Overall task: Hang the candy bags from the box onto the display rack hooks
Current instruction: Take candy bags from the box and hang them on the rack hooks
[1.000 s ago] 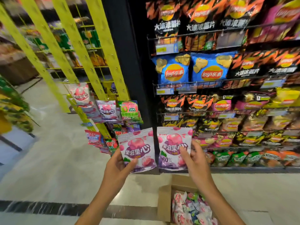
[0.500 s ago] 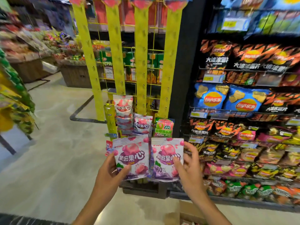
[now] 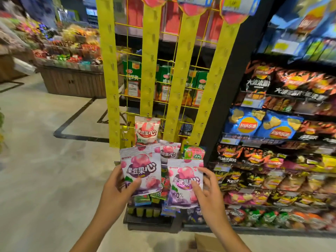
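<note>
Task judged partly done: a few candy bags are already hung low on the yellow hook strips (image 3: 150, 70) — one white-and-pink hung bag (image 3: 147, 130), a second hung bag (image 3: 169, 151) just below and right of it, and a green bag (image 3: 194, 152) beside that; more packets are seen stacked lower down, partly hidden. Most hooks higher on the strips are seen bare, so plenty is left to hang. Only a corner of the cardboard box (image 3: 207, 243) is shown at the bottom edge; its contents cannot be seen. Two pink gummy bags are held up in front of the rack, neither yet on a hook. The left bag (image 3: 141, 169) is gripped by the left hand (image 3: 116, 192), thumb curled over its lower front, the other fingers hidden behind it. The right bag (image 3: 184, 182) is pinched by the right hand (image 3: 209, 195), thumb on the front face, fingers (image 3: 209, 176) wrapped at the right edge. Both bags are held upright, side by side, edges near or just overlapping, below the bare hooks.
</note>
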Tool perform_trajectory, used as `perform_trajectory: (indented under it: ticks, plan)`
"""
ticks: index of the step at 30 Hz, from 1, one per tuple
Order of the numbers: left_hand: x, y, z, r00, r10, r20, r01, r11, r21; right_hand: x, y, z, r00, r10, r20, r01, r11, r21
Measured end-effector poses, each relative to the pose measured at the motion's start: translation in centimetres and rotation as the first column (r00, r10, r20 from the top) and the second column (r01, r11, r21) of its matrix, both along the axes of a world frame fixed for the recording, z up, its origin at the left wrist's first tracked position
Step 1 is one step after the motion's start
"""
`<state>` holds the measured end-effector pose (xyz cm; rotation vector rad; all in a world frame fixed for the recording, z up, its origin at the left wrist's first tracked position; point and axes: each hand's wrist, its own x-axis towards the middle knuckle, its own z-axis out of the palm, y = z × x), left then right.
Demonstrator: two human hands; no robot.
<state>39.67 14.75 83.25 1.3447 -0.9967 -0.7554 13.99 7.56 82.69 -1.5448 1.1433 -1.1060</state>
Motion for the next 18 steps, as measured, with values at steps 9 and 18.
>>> perform_trajectory:
  ticks: [9, 18]
  plan:
    - [2.5, -7.1, 2.1, 0.996, 0.032, 0.08, -0.034, 0.999, 0.025, 4.3, -10.0, 0.4, 0.994, 0.055, 0.097, -0.05, 0.997, -0.05]
    - [4.8, -12.0, 3.4, 0.993, 0.039, 0.109, -0.039, 0.999, 0.005, 7.6, -16.1, -0.1, 0.995, 0.051, 0.081, -0.046, 0.997, -0.066]
